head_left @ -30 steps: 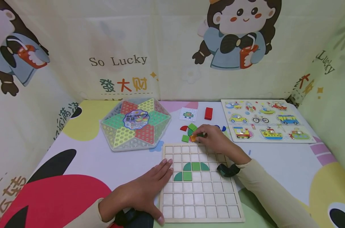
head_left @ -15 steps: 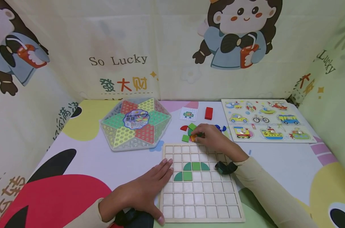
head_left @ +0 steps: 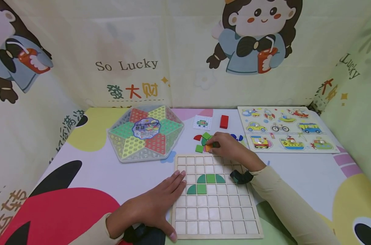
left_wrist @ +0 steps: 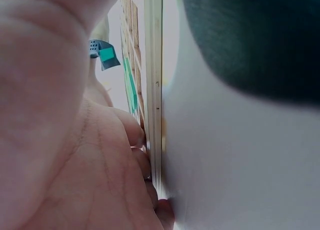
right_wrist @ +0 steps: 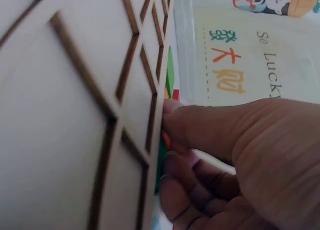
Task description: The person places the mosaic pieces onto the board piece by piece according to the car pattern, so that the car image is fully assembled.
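Note:
A wooden grid board (head_left: 219, 236) lies in front of the person. Green squares (head_left: 201, 189) and darker green quarter-circle pieces (head_left: 220, 178) sit in several of its cells. My left hand (head_left: 156, 200) rests along the board's left edge, fingers extended and thumb near the lower corner. Beyond the far edge, my right hand (head_left: 231, 148) has its bent fingers in a small pile of loose pieces. Its fingertips are at an orange piece (head_left: 208, 148), with dark green partly hidden beneath them. In the right wrist view, orange (right_wrist: 166, 139) shows between thumb and fingers; whether it is pinched is unclear.
Left of the pile is a hexagonal Chinese checkers box (head_left: 147, 132). A pattern card (head_left: 202, 123) and a red block (head_left: 224, 121) lie behind the pile. A vehicle peg puzzle (head_left: 288, 131) lies at right. A printed cloth (head_left: 185, 85) hangs behind the table.
My right wrist has shifted slightly left, while its fingertips stay in the pile. My left hand and the pieces on the board have not moved.

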Available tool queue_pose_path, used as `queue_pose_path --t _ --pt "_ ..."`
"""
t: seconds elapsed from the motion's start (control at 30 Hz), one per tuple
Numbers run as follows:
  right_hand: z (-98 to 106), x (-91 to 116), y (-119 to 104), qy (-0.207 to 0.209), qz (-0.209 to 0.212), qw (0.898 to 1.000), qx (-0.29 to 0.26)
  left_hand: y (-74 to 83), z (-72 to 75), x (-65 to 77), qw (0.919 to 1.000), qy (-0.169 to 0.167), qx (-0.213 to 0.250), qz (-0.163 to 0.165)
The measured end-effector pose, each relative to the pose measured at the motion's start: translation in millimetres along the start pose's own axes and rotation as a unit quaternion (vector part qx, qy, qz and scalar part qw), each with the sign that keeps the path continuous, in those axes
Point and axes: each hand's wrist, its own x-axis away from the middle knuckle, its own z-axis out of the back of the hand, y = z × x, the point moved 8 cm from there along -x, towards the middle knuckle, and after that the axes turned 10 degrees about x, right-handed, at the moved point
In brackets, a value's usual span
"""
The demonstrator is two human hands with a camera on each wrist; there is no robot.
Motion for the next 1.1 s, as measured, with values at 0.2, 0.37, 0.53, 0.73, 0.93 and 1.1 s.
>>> queue_pose_path --t 0.2,0.37,0.53,0.73,0.93,1.1 --pt "-2 -1 -1 -0.014 -0.020 0.999 0.023 0.0 -0.1 0.0 1.0000 0.002 0.001 -0.002" --pt "-1 -2 -1 -0.006 -0.024 1.000 0.014 -0.3 -0.2 -0.2 1.0000 0.003 -0.004 -0.004" --pt "0 0 0 0.004 -0.024 1.000 -0.013 -0.8 -0.7 -0.3 1.0000 0.002 -0.003 -0.006" --pt "6 3 0 0.026 -0.001 0.999 -0.037 -0.6 -0.6 0.3 0.9999 0.005 -0.008 -0.008" --pt "12 6 1 0.038 0.018 0.998 -0.055 -0.7 -0.6 0.1 0.9999 0.005 -0.009 -0.006" --pt "16 9 2 0.044 0.024 0.997 -0.059 -1.7 -1.0 -0.4 1.0000 0.001 -0.003 -0.001"
